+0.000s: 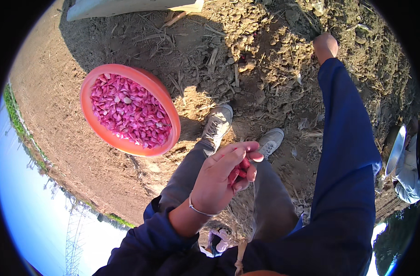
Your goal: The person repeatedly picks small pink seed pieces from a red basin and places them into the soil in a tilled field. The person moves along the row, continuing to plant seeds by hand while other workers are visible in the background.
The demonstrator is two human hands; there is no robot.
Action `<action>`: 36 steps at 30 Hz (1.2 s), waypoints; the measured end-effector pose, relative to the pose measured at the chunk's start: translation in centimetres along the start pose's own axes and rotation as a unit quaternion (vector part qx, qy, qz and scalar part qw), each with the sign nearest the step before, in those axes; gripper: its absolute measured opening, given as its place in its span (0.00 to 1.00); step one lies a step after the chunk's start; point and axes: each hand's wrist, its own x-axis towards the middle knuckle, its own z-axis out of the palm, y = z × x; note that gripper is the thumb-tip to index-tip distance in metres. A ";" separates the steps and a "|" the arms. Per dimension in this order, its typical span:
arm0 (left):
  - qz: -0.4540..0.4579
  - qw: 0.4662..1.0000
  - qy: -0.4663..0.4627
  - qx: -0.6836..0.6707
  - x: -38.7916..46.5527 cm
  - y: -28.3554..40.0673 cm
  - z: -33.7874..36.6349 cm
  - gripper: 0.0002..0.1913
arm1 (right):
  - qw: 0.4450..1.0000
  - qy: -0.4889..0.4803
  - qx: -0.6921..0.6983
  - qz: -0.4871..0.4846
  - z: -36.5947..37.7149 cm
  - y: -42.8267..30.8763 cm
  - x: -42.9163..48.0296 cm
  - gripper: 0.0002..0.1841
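Note:
My left hand (223, 172) is curled around several pink garlic cloves (243, 169), held above my legs. A bracelet circles that wrist. At the end of my outstretched right arm, my right hand (326, 45) reaches down to the loose, dry soil (282, 55). Its fingertips are hidden, so whether it holds anything does not show. Left of my shoes sits an orange-pink basin (173, 117) filled with pink-coated cloves (130, 110), a few of them paler. A few small pink specks lie in the soil between the basin and my right hand.
My shoes (218, 125) stand on the ground below my left hand. A pale, board-like object (127, 8) lies at the top left. Another person (408, 169) is near the right rim beside a shiny metal basin (396, 150). Dry stalks (213, 58) litter the soil.

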 end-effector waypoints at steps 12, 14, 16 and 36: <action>0.073 0.992 -0.056 -0.091 2.7 -0.7 -2.2 0.19 | 0.980 -0.054 0.192 -0.002 -7.7 -4.8 -13.5 0.24; 0.075 0.993 -0.044 -0.080 3.1 -1.1 -2.3 0.18 | 0.867 -0.175 0.466 -0.031 -10.7 -7.6 -21.3 0.15; 0.087 0.994 -0.035 -0.050 3.3 -1.6 -2.3 0.18 | 0.794 -0.191 0.539 -0.205 -14.3 -9.2 -27.4 0.10; 0.166 0.982 0.092 -0.016 2.6 1.6 -3.0 0.14 | 0.833 -0.170 0.448 -0.277 -16.4 -14.8 -22.2 0.11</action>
